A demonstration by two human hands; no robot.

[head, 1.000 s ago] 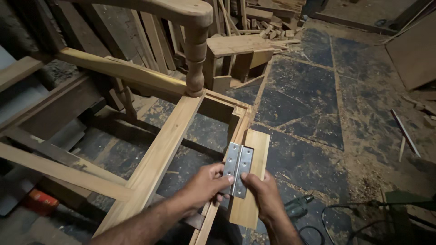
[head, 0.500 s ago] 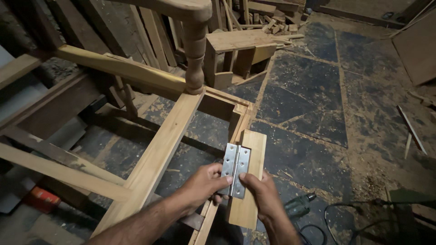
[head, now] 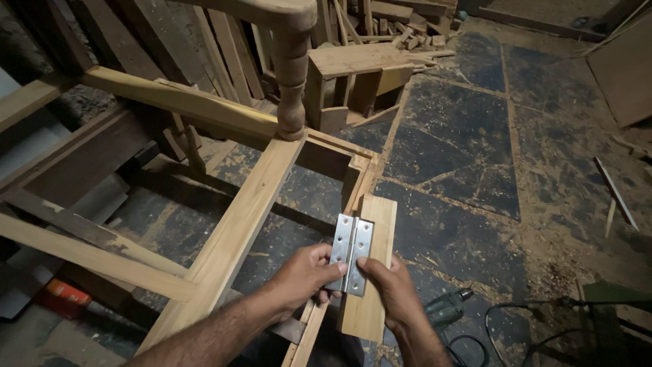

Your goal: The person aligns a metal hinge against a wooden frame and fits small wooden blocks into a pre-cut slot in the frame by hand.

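A silver metal hinge (head: 351, 253) lies open across the joint between a short wooden board (head: 372, 272) and the rail of a pale wooden furniture frame (head: 234, 231). My left hand (head: 302, 275) pinches the hinge's left leaf at its lower edge. My right hand (head: 392, 292) presses the hinge's right leaf against the board, thumb on the metal. The frame carries a turned wooden post (head: 292, 75) at its far corner.
A green power drill (head: 448, 307) with a black cable (head: 516, 326) lies on the dusty stone floor to the right. Stacked planks and offcuts (head: 353, 68) fill the back. An orange box (head: 64, 295) sits low left. Sawdust covers the floor.
Both hands and the hinge stay in the same spot on the board. The view has shifted slightly; nothing else moved.
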